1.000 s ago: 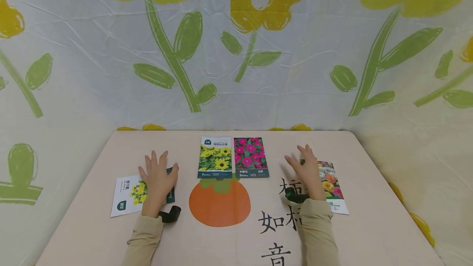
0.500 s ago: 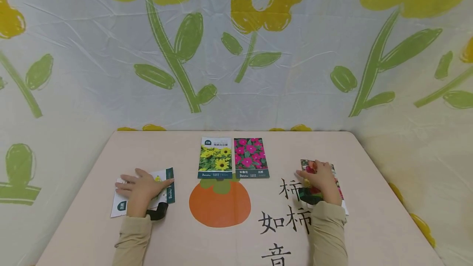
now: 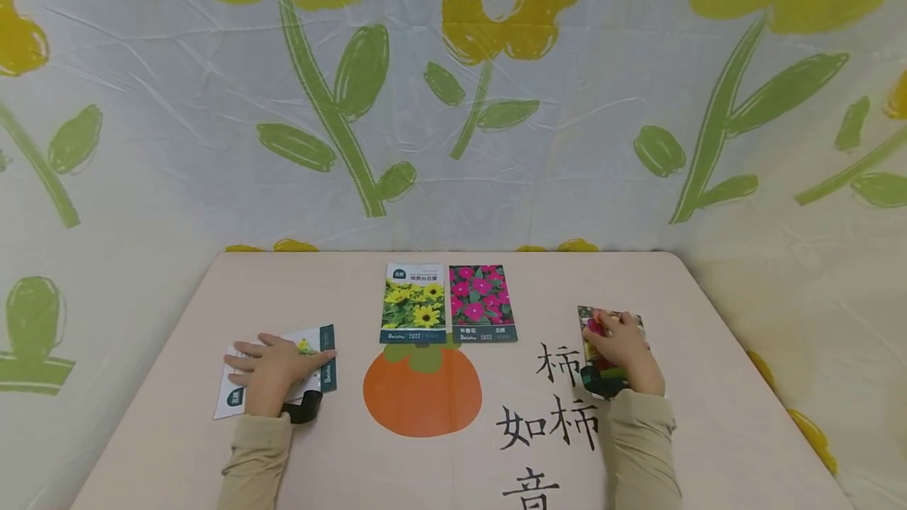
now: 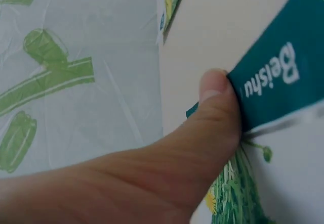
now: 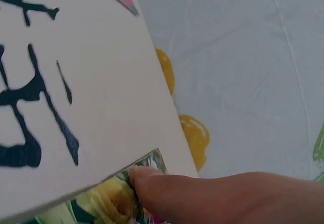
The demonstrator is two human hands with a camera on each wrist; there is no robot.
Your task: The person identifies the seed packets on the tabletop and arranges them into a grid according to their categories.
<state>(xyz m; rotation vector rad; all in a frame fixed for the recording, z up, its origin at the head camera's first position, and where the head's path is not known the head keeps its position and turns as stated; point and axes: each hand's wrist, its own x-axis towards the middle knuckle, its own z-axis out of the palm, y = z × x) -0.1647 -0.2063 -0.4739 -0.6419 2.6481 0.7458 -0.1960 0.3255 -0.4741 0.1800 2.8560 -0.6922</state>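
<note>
My left hand lies spread over a white flower seed packet on the left of the table. Its thumb rests at the dark green "Beishu" band, and the palm covers most of the yellow-flower picture. On the right, my right hand rests on a seed packet with multicoloured blooms. In the right wrist view its thumb presses on the printed face near a corner; the other fingers are outside that view. Both packets lie at the table surface.
A yellow sunflower packet and a pink-flower packet lie side by side at the back middle. The pale table carries a printed orange persimmon and black characters. Flower-patterned cloth stands behind and beside it.
From raised above the packets, both hands have come down onto them. The left moved leftward and down, the right slightly rightward and down. The packets lie nearly where they were.
</note>
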